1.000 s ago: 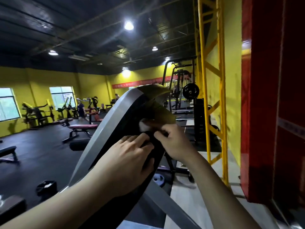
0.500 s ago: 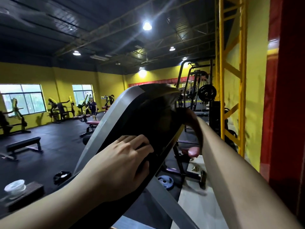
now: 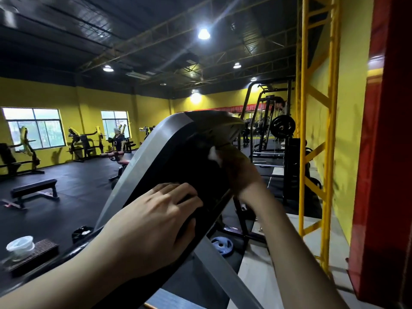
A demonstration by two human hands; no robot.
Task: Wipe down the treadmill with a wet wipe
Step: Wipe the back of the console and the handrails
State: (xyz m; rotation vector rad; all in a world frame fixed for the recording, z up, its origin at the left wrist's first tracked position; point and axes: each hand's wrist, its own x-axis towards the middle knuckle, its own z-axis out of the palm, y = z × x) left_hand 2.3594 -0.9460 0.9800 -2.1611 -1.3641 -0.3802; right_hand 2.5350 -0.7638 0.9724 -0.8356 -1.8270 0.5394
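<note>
Left hand (image 3: 153, 221) flat, bracing treadmill console (image 3: 178, 157); right hand (image 3: 239, 172) grip pinching wipe (image 3: 213, 155), mid-wipe; next stroke needs steady pressure.

Black floor (image 3: 66, 197); bench (image 3: 33, 190); blue weight plate (image 3: 221, 244)

Around me: flat bench (image 3: 33, 190) on the black floor (image 3: 73, 181) at left. White tub (image 3: 19, 246) sits on a dark block (image 3: 33, 255), low left. Blue plate (image 3: 221, 244) lies flat on the floor near a black frame's foot. Rack (image 3: 267, 121) at right-centre, black plate (image 3: 283, 126) loaded on it. Yellow ladder frame (image 3: 316, 152) stands against the yellow wall (image 3: 354, 108); red pillar (image 3: 388, 152) at my far right. Two windows (image 3: 35, 129) on the far-left wall, yellow-and-black machines (image 3: 82, 143) lined below them. A person (image 3: 117, 140) stands among those. Ceiling lamps (image 3: 203, 33) lit overhead.
</note>
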